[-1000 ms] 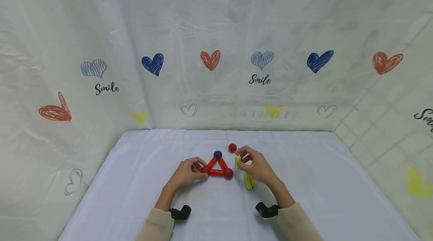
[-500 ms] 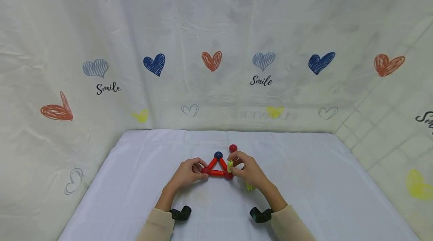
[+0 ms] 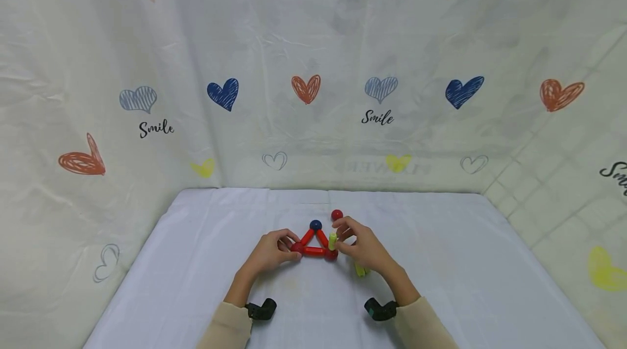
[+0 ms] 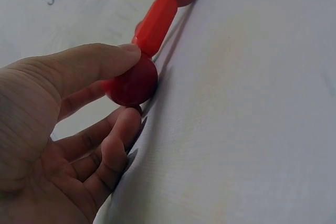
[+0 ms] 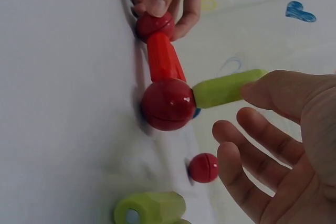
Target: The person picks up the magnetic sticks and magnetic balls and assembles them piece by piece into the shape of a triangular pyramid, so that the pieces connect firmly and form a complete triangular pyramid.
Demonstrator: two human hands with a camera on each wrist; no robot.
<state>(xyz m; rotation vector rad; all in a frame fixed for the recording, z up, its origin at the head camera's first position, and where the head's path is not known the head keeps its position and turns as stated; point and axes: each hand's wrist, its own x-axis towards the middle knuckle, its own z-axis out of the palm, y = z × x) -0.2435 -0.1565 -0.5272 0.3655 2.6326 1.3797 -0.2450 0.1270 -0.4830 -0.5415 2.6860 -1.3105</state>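
A triangle of red magnetic rods (image 3: 313, 251) lies on the cloth, with a blue ball (image 3: 315, 225) at its far corner. My left hand (image 3: 271, 248) pinches the red ball (image 4: 134, 82) at the near left corner between thumb and fingers. On the near right red ball (image 5: 168, 104) a yellow-green magnetic rod (image 5: 223, 88) stands upright. Beside that rod is my right hand (image 3: 360, 243), its fingers spread apart; in the right wrist view the thumb (image 5: 278, 92) overlaps the rod's upper end.
A loose red ball (image 3: 337, 215) lies behind my right hand. More yellow-green rods (image 5: 152, 208) lie on the white cloth (image 3: 441, 262) near the right wrist, partly hidden by it in the head view. A heart-printed curtain (image 3: 313, 131) hangs behind the table.
My right hand has carried the yellow-green rod left onto the near right ball, then loosened its fingers and drawn slightly right. The left hand has stayed in place.
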